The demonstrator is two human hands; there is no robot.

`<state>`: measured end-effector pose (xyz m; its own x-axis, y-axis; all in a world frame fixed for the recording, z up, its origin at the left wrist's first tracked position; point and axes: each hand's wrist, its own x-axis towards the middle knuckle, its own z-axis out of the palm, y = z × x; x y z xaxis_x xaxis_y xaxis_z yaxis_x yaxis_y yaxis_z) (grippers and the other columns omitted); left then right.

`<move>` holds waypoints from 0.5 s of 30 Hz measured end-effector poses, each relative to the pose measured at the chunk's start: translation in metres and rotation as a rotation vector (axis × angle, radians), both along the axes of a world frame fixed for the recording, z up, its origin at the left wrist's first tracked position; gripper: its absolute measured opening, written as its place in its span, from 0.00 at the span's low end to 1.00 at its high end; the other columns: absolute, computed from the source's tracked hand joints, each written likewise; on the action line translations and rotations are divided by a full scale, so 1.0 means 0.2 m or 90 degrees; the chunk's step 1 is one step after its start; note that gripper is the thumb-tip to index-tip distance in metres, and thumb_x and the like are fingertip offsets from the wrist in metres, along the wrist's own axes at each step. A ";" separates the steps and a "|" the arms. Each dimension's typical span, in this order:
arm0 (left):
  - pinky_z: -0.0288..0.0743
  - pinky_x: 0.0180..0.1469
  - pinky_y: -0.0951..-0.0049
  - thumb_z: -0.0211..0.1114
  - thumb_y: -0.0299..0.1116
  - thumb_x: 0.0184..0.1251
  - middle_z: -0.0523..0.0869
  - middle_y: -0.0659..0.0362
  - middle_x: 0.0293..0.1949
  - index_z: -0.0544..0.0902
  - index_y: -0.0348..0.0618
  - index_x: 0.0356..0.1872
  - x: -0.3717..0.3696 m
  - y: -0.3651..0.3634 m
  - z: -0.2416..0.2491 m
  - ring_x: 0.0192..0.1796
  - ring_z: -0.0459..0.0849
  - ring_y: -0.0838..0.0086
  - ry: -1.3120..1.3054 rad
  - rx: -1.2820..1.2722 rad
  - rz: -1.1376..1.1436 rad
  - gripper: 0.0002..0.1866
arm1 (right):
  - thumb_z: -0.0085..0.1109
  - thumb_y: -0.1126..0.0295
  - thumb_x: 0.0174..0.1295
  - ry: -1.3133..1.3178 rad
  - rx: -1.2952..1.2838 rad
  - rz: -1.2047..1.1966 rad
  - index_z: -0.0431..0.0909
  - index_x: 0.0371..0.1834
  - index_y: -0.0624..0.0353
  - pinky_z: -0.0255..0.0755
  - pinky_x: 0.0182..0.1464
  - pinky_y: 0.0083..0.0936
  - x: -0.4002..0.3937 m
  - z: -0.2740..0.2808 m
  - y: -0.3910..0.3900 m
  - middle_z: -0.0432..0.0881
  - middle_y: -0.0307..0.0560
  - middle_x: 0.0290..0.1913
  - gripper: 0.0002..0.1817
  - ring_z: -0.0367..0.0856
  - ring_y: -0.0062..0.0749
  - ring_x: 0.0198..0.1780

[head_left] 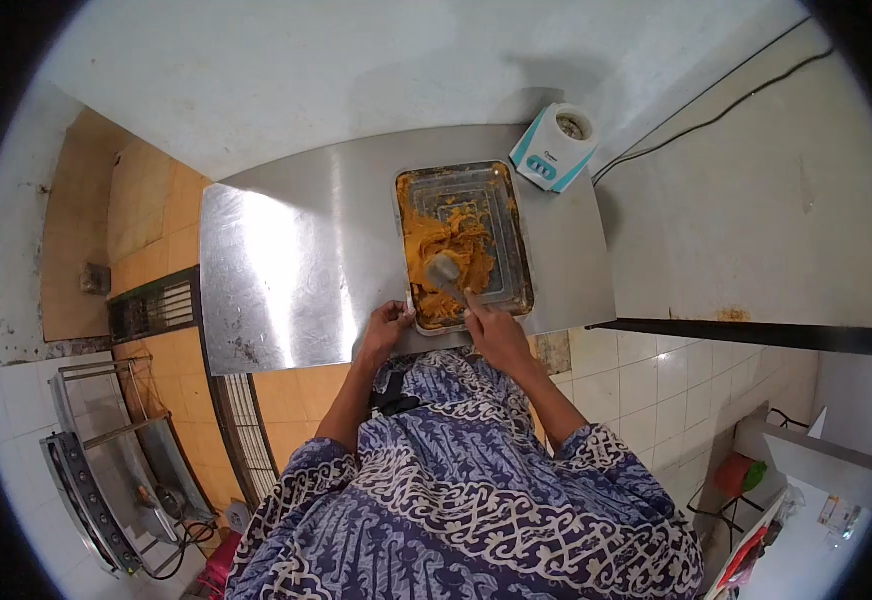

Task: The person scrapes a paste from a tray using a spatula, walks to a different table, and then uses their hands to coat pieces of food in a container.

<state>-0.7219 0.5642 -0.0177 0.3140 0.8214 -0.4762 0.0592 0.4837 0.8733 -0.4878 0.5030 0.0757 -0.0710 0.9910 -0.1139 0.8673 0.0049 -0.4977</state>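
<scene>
A rectangular metal tray lies on the steel table, with orange mash smeared over its left and middle parts. My right hand is closed round the handle of a large spoon at the tray's near side. The spoon's rounded head rests on the mash and has some of it stuck on. At the near left corner, my left hand has its fingers bent against the tray's rim and seems to grip it. Its fingertips are partly hidden.
A white and turquoise blender base stands at the table's back right corner, its cable running right along the wall. The steel table meets the wall behind. A gas stove leans at the lower left. A white surface with items is at lower right.
</scene>
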 end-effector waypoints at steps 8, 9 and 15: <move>0.69 0.44 0.79 0.67 0.31 0.66 0.82 0.65 0.32 0.80 0.38 0.37 0.00 0.01 0.00 0.37 0.76 0.82 -0.034 -0.005 -0.005 0.07 | 0.48 0.64 0.71 -0.134 -0.109 0.131 0.63 0.72 0.58 0.79 0.30 0.42 -0.10 0.11 -0.04 0.80 0.58 0.39 0.27 0.82 0.47 0.31; 0.69 0.43 0.79 0.67 0.31 0.66 0.82 0.65 0.32 0.80 0.39 0.37 -0.01 0.01 0.00 0.36 0.76 0.82 -0.033 -0.008 -0.012 0.07 | 0.48 0.64 0.71 -0.132 -0.100 0.126 0.63 0.72 0.58 0.79 0.30 0.41 -0.10 0.10 -0.03 0.80 0.58 0.37 0.27 0.82 0.47 0.30; 0.69 0.38 0.80 0.68 0.33 0.66 0.82 0.66 0.30 0.79 0.42 0.39 -0.02 0.02 -0.02 0.34 0.76 0.82 -0.045 0.038 -0.043 0.08 | 0.50 0.66 0.70 -0.074 -0.088 0.119 0.63 0.71 0.59 0.78 0.31 0.39 -0.12 0.02 0.06 0.79 0.56 0.28 0.26 0.81 0.44 0.29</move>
